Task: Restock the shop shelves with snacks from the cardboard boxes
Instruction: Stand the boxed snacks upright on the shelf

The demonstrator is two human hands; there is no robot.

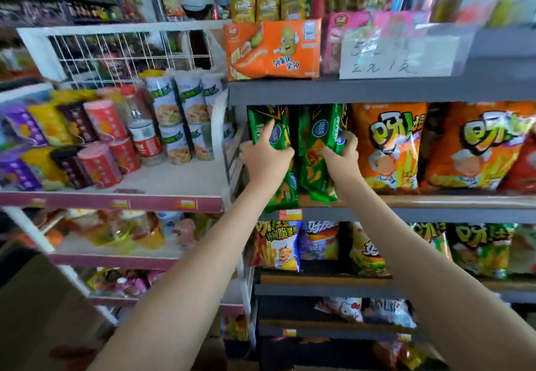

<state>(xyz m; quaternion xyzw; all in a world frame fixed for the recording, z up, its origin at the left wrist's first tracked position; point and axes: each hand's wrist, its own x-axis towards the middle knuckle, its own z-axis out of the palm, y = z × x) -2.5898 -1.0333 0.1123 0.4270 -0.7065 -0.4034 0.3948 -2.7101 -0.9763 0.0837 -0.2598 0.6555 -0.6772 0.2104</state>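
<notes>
On the grey shelf, partly hidden glossy green bags are clamped by fingers of left hand and right hand.

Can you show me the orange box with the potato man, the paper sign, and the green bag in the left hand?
orange box [272, 51]: head view, middle of its front.
paper sign [397, 57]: head view, centre of the white sheet.
green bag [258, 122]: head view, top part above the left hand [266, 161].

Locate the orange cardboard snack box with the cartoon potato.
Head view, upper centre: the orange box on the grey shelf, above the green snack bags, left of a pink pack.
</notes>
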